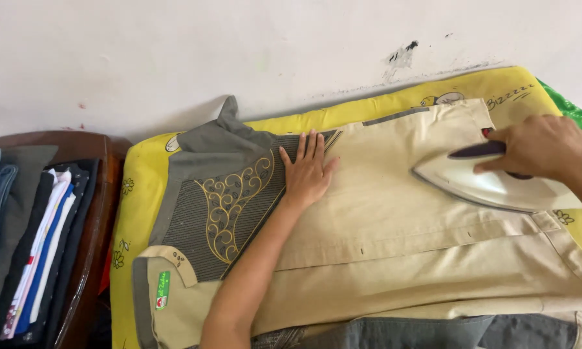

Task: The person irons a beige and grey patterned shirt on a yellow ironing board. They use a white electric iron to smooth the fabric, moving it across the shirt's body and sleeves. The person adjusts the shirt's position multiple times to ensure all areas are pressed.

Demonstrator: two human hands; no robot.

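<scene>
Grey jeans lie nearest me, under the shirt spread on the yellow pad. Left hand presses flat, fingers slightly apart. Right hand grips the iron near the hem; the shirt's near half looks unpressed. Wooden tray holds folded clothes.

A single camera, worn on the person's head, looks steeply down and forward across the yellow padded ironing mat toward the white wall behind it. It sits close, at arm's length: both forearms enter from the bottom and right edges. The beige shirt fills most of the frame; a wooden chair with folded clothes lies at left.
</scene>
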